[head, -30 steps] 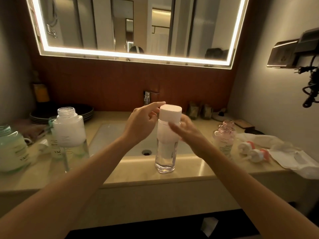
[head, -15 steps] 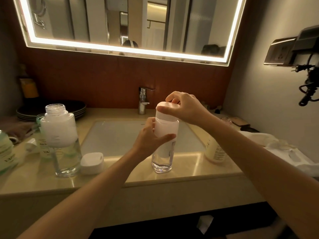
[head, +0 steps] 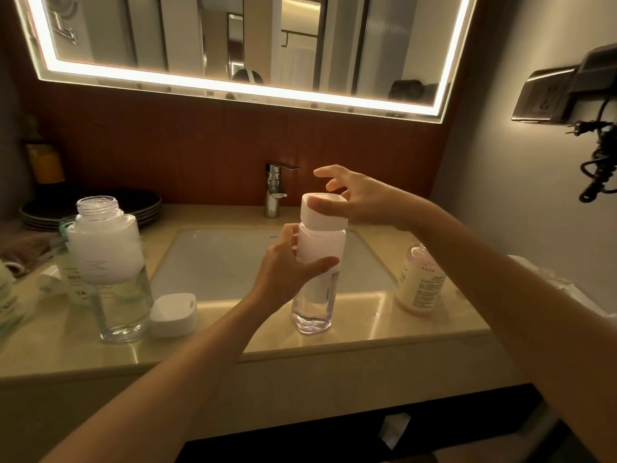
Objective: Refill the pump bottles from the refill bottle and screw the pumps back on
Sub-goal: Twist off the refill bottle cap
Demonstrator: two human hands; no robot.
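Holding steady at the front lip of the sink (head: 217, 262): clear bottle (head: 315, 295) stands upright with its base on the counter (head: 367, 332), between both hands.

- Left hand (head: 287, 272): wrapped round the bottle's upper body from the left. The thumb crosses the front of the white label and the fingers curl round the back. Firm grip.
- Right hand (head: 364, 202): on the white cap (head: 322, 213), coming in from the right. The thumb lies along the cap's front upper edge and the rear fingers curl behind it. The index finger is lifted clear above the cap. Contact at the back is hidden, but it reads as a pinch on the cap.
- The cap sits on the bottle's neck, slightly tilted. Can't tell if it is fully seated.

Rest of the counter:
- Big open bottle (head: 110, 269) stands left of the sink, upright, with its neck bare.
- Loose cap (head: 173, 314) lies just beside its base, on the right.
- Pink bottle (head: 420, 282) stands right of the sink, with its top partly hidden behind the right forearm.
- Tap (head: 275, 188) sits behind the sink, and a stack of dark plates (head: 140, 208) sits back left.
- Lit mirror (head: 233, 45) hangs above.
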